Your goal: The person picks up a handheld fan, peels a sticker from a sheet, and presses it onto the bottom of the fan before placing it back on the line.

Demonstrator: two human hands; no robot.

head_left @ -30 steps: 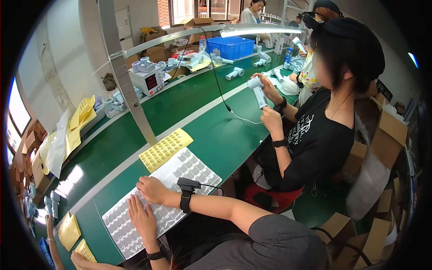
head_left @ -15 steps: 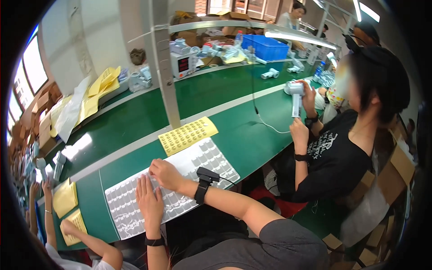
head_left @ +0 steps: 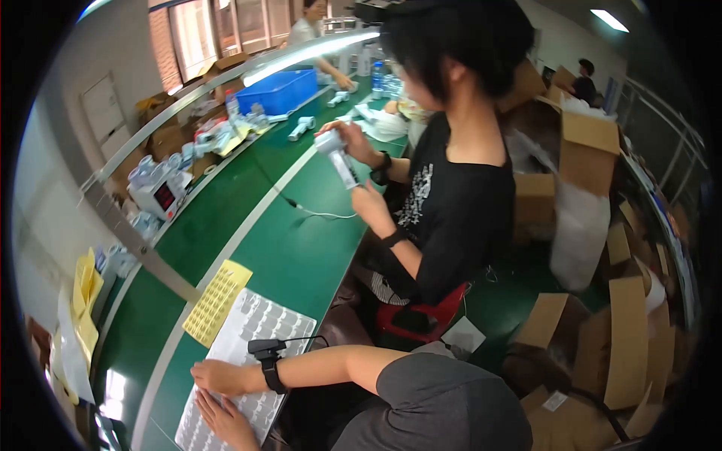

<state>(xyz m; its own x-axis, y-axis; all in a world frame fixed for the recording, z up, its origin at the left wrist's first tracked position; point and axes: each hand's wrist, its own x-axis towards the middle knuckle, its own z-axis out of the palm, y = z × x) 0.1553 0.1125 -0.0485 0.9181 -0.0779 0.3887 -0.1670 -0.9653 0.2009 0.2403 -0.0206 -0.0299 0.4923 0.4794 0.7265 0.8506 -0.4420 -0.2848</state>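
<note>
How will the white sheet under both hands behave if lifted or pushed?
The white sheet looks thin and broad, so it would probably sag and feel light. Lying flat on the green table, it seems unlikely to roll or tip.

The label sheet [head_left: 228, 334] looks like smooth paper with a slight sheen, and the yellow sheet [head_left: 218, 303] is paper-like too. The green tabletop [head_left: 301, 233] is smooth and glossy, the post [head_left: 143, 255] grey metal, the blue bin [head_left: 278, 98] plastic, the box [head_left: 590, 143] matt cardboard, the grey sleeve [head_left: 436, 398] soft matt cloth.
</note>
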